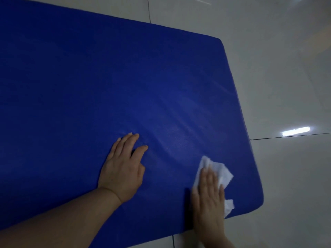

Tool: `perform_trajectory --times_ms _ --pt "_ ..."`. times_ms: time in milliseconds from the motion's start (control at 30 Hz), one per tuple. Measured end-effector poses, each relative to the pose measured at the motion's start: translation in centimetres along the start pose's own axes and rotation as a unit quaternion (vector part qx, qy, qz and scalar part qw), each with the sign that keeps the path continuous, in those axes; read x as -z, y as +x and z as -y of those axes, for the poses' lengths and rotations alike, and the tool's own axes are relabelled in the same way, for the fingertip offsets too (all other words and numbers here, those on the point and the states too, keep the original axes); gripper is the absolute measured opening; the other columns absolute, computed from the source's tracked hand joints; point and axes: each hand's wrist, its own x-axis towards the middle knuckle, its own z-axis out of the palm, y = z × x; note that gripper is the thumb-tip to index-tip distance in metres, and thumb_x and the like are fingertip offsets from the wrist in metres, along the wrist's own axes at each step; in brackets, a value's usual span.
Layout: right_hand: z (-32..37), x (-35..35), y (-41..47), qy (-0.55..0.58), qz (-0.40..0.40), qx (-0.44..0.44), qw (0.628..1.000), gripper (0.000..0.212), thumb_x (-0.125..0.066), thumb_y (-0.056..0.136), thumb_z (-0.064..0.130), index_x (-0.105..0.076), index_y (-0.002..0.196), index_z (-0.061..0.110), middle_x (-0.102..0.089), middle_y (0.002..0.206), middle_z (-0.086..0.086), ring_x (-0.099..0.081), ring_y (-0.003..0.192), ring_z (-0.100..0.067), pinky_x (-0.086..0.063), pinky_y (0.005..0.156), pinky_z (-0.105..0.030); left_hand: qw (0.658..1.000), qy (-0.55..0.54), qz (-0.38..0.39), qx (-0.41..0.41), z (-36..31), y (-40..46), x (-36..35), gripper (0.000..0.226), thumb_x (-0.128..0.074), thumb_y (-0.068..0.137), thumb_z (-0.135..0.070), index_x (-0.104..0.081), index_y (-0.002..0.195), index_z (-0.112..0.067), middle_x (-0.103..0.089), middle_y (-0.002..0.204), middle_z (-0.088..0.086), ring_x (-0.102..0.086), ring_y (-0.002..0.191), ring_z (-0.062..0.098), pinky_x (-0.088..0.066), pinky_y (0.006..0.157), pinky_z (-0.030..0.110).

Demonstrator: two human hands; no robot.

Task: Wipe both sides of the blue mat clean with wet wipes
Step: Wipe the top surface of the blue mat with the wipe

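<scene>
- A large flat blue foam mat (111, 90) lay spread on a glossy pale tiled floor (279, 72).
- The person's left hand (123, 167) rested flat near the mat's near edge, fingers relaxed, holding nothing.
- The right hand (209, 197), blurred, pressed a crumpled white wet wipe (221, 171) with straight fingers by the near right corner.
- Risk, as I judged: the wipe could bunch up, or the mat could slide on the slick tiles.

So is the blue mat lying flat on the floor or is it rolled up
Flat. The mat lies spread on the tiled floor, two corners showing, with the left hand and the wipe on it.
</scene>
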Motion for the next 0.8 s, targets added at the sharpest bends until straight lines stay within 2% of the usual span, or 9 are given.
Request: perform_trajectory --times_ms 100,200,267,333,400,500,600,733,800 --pt "-1.6 1.3 1.7 0.031 -0.006 -0.097 0.995 0.072 0.019 0.083 0.06 0.024 0.146 0.024 0.033 0.152 0.009 0.032 0.138 -0.005 0.006 0.119 -0.042 1.0 0.0 0.003 0.0 0.0 0.0 0.0 0.046 -0.032 0.085 -0.02 -0.061 0.119 -0.009 -0.049 0.136 0.018 -0.035 0.131 0.029 -0.008 0.117 0.034" --pt "0.9 1.8 0.4 0.035 0.034 -0.089 0.995 0.086 0.043 0.058 0.069 0.041 0.133 0.027 0.049 0.14 0.013 0.045 0.128 -0.004 0.023 0.112 -0.036 1.0 -0.005 0.0 0.002 0.0 -0.1 0.0 0.045 -0.032 0.084 -0.02 -0.061 0.117 -0.009 -0.049 0.136 0.018 -0.035 0.131 0.029 -0.009 0.117 0.034" --pt "1.8 0.9 -1.1 0.056 0.045 -0.069 0.995 0.087 0.039 0.064 0.07 0.035 0.138 0.023 0.048 0.141 0.012 0.043 0.13 -0.002 0.027 0.11 -0.03 1.0 -0.008 -0.001 0.004 0.0 0.0 0.0 0.045 -0.032 0.084 -0.02 -0.061 0.117 -0.009 -0.049 0.136 0.018 -0.035 0.131 0.029 -0.009 0.117 0.034" --pt "0.4 -0.3 -1.9 0.042 0.032 -0.032 0.998 0.072 0.012 0.091 0.061 0.016 0.15 0.02 0.028 0.155 0.008 0.025 0.141 -0.007 0.02 0.113 -0.026 1.0 -0.007 0.001 0.004 0.0 0.0 0.0 0.045 -0.032 0.085 -0.02 -0.06 0.118 -0.009 -0.048 0.137 0.018 -0.035 0.131 0.029 -0.008 0.117 0.034" --pt "-1.9 -0.1 -1.0 0.022 -0.013 -0.039 0.999 0.064 -0.003 0.097 0.049 0.006 0.153 0.019 0.017 0.159 0.003 0.015 0.145 -0.012 0.011 0.118 -0.035 1.0 -0.005 0.003 0.005 0.0 0.0 -0.1 0.045 -0.032 0.085 -0.02 -0.06 0.118 -0.009 -0.048 0.137 0.017 -0.034 0.132 0.029 -0.008 0.117 0.034" --pt "-5.8 2.2 2.9 0.038 -0.053 -0.125 0.99 0.069 0.007 0.086 0.056 0.012 0.148 0.025 0.017 0.158 0.002 0.02 0.144 -0.014 0.002 0.118 -0.044 1.0 -0.007 0.003 0.004 0.0 0.0 -0.1 0.046 -0.032 0.084 -0.02 -0.061 0.118 -0.009 -0.048 0.137 0.017 -0.035 0.131 0.029 -0.008 0.117 0.034" --pt "-7.9 4.0 6.2 0.05 -0.068 -0.197 0.977 0.07 0.01 0.081 0.06 0.017 0.143 0.028 0.009 0.16 0.002 0.011 0.145 -0.012 0.003 0.118 -0.042 1.0 -0.007 0.001 0.003 0.0 0.0 -0.1 0.046 -0.032 0.084 -0.02 -0.061 0.118 -0.009 -0.049 0.136 0.018 -0.036 0.131 0.029 -0.009 0.117 0.035" --pt "-7.3 2.8 4.2 0.023 -0.013 -0.072 0.997 0.072 0.017 0.08 0.064 0.022 0.144 0.03 0.027 0.153 0.012 0.028 0.139 -0.002 0.015 0.114 -0.03 1.0 -0.008 0.002 0.002 0.0 0.0 -0.1 0.045 -0.032 0.084 -0.02 -0.061 0.118 -0.009 -0.049 0.136 0.018 -0.036 0.131 0.029 -0.01 0.117 0.035" --pt "-8.2 2.8 3.1 0.069 -0.002 -0.032 0.997 0.075 0.014 0.083 0.07 0.012 0.147 0.03 0.019 0.154 0.016 0.02 0.141 0.003 0.009 0.116 -0.03 1.0 -0.007 0.004 0.004 0.0 0.0 -0.1 0.045 -0.033 0.084 -0.02 -0.061 0.118 -0.01 -0.049 0.136 0.017 -0.036 0.131 0.029 -0.009 0.117 0.034"
